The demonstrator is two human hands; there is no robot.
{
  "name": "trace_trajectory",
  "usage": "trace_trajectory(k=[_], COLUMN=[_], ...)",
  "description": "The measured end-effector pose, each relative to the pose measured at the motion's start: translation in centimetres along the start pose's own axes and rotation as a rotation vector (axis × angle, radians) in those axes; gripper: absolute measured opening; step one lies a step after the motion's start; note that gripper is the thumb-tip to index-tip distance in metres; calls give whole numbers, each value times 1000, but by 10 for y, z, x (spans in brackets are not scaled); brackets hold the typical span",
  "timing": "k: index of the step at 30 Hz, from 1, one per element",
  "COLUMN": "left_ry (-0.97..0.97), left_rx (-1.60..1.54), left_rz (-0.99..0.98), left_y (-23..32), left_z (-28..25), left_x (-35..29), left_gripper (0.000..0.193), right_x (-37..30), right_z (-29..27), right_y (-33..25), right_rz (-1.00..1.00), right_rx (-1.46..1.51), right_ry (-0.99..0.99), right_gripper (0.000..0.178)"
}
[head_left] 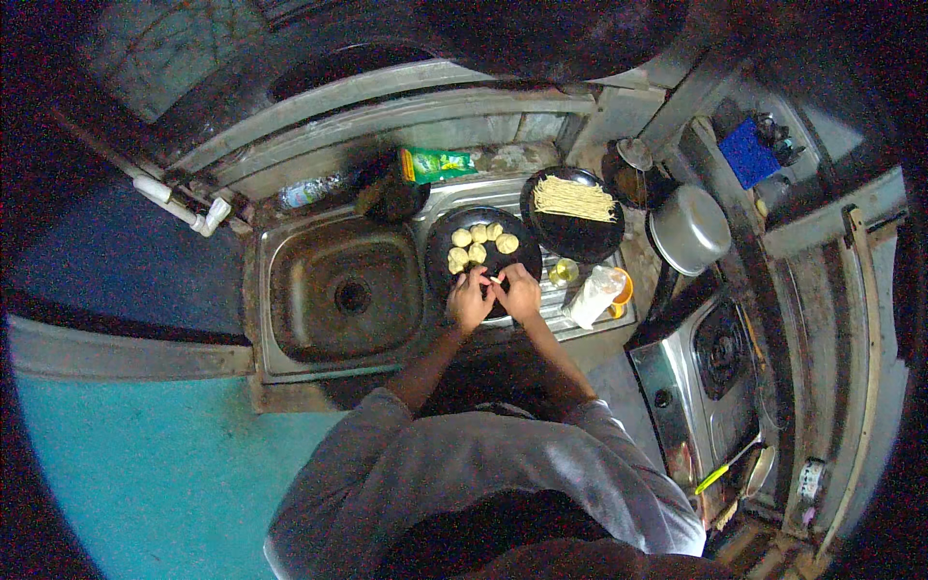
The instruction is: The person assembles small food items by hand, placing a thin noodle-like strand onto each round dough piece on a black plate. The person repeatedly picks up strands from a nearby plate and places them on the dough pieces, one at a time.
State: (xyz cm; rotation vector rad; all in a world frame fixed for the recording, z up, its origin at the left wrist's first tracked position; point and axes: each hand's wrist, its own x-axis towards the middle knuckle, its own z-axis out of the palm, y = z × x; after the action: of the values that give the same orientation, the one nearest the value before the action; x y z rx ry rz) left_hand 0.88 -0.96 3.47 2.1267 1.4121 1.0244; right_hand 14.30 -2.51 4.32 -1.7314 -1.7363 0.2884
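Over the near part of a round black plate (435,246), my left hand (470,304) and my right hand (521,294) come close together, fingers pinched. A small pale piece of dough (496,280) shows between the fingertips of both hands; its exact shape is too small to make out. Beyond my fingers, several pale yellow dough lumps (507,244) lie on the plate in a loose cluster. To the right, a second black plate (568,239) bears a row of thin dough strips (574,199), laid side by side.
A steel sink (309,319) lies left of the plates. Right of my hands stand a small glass of yellowish liquid (563,272), a white bag (593,298) and an orange cup (624,286). Farther right are a metal pot (690,230) and a stove (720,348). A green packet (440,165) lies behind.
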Motion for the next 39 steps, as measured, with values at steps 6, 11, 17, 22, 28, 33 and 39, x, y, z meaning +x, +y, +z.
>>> trace_trajectory(k=[6,11,17,22,28,33,39], left_ry=[-14,-6,7,-165,-429,-513,-518], left_rx=[26,45,-418,-883,-884,-859,-731], left_rz=[-27,-9,-229,-440,-287,-311,-291], left_y=[7,9,-9,-14,-23,-8,-15], left_z=[-7,-14,-1,-20,-25,-44,-43], left_x=[2,5,7,19,13,19,16], left_gripper=[36,36,22,27,24,23,21], right_x=[1,2,5,9,4,2,10], right_z=[4,5,24,-11,-26,-32,-36], right_y=[-1,-3,18,-19,-50,-52,-51], right_rz=[-13,120,374,648,633,800,809], right_rx=[-12,113,807,1016,1203,1292,1346], right_ry=[19,69,34,-155,-165,-198,-148], right_gripper=[16,20,17,20,16,14,11])
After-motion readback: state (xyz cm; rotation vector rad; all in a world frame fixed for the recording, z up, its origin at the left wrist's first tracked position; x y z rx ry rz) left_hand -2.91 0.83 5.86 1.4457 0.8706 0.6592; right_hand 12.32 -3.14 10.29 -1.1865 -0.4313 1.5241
